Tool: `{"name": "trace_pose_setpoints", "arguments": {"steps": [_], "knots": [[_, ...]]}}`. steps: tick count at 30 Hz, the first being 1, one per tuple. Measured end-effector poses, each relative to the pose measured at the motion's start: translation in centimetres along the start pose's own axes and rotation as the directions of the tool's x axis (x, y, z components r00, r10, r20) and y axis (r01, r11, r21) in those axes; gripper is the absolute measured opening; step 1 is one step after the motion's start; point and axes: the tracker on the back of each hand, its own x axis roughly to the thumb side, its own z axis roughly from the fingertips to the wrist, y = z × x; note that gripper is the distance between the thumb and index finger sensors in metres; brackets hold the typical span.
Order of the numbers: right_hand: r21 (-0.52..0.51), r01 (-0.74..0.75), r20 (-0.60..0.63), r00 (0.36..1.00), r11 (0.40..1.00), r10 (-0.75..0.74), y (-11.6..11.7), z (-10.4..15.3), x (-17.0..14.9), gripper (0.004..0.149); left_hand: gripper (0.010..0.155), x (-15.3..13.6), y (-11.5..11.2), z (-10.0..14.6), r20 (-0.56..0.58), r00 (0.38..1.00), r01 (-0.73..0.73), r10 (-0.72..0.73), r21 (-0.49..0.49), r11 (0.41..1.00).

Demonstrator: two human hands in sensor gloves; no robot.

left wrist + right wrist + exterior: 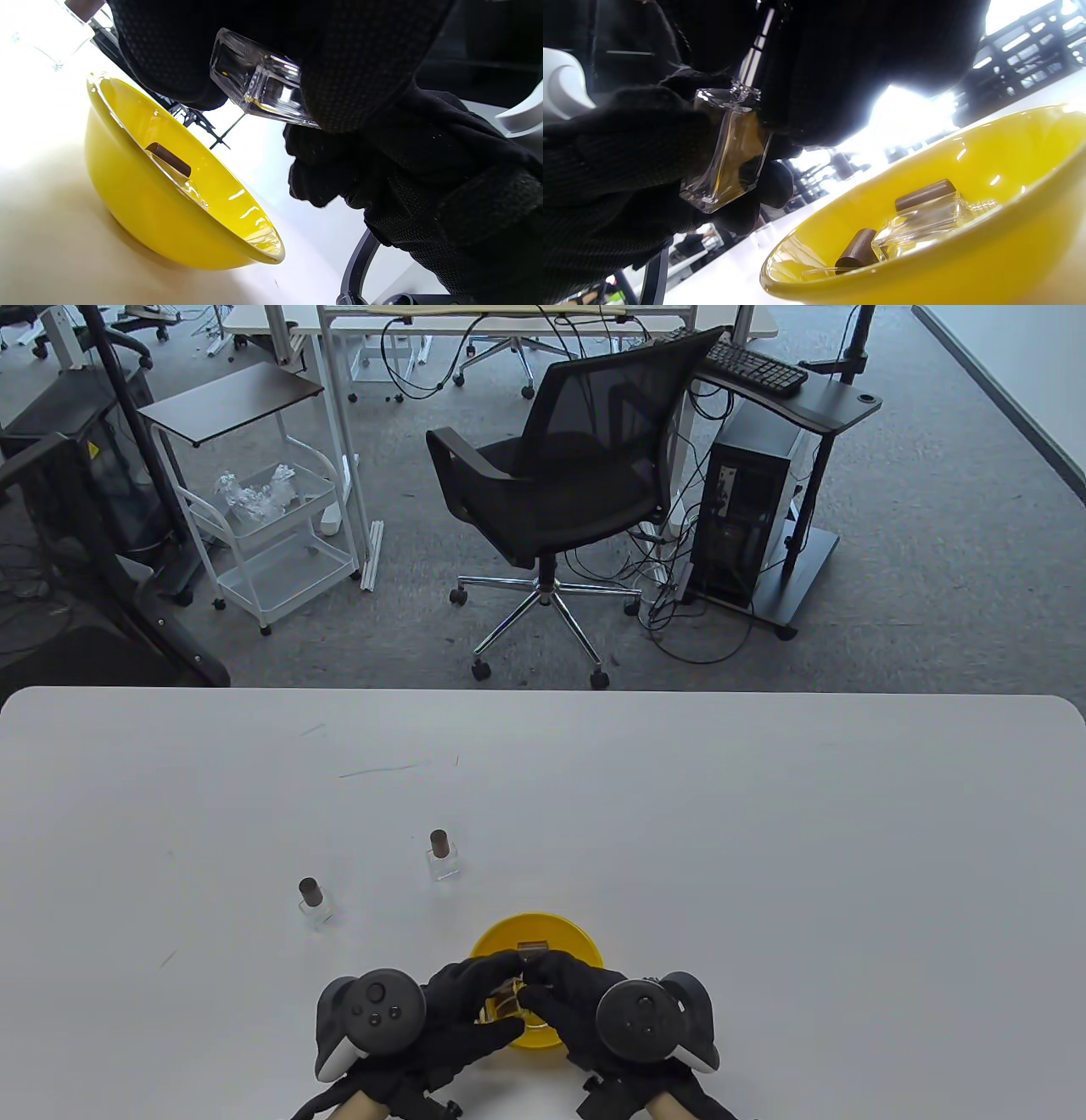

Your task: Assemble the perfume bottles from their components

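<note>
Glass bottle (725,156) held over yellow bowl (577,937), neck end toward right hand (577,993), long axis across both palms. Left hand (462,1005) grips the body; right fingers pinch sprayer (757,42) at neck. Caps (857,250) lie in bowl below.

The table view is evenly lit and sharp, the white desk (764,831) bright with only faint shadows under things; straight edges bow slightly toward the frame's corners. Both wrist views are harshly backlit: the upper left of the left wrist view and upper right of the right wrist view blow out to white, gloves go near black, and the yellow bowl (1009,254) carries small glints.
</note>
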Motion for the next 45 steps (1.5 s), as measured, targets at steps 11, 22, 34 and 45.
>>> {"name": "trace_pose_setpoints", "arguments": {"steps": [11,22,34,45], "knots": [[-0.122,-0.19,-0.147,0.974,0.974,0.172,-0.2,0.2,-0.1,0.057,0.072,0.8,-0.7,-0.1,0.008,0.998,-0.064,0.064,-0.003,0.998],[-0.203,-0.132,-0.07,0.99,0.97,0.121,0.3,0.5,0.4,0.043,0.073,0.4,-1.3,-0.7,-0.012,0.994,-0.105,0.105,-0.028,0.994],[0.021,0.163,0.023,0.986,0.986,-0.163,0.0,0.7,-0.6,0.048,0.072,-0.8,-0.1,-0.7,-0.041,0.99,-0.135,0.134,-0.019,0.991],[0.066,0.102,0.051,0.993,0.993,-0.106,-0.2,0.7,-0.1,0.047,0.073,-0.6,0.6,-0.4,-0.01,0.997,-0.08,0.08,-0.044,0.996]]}}
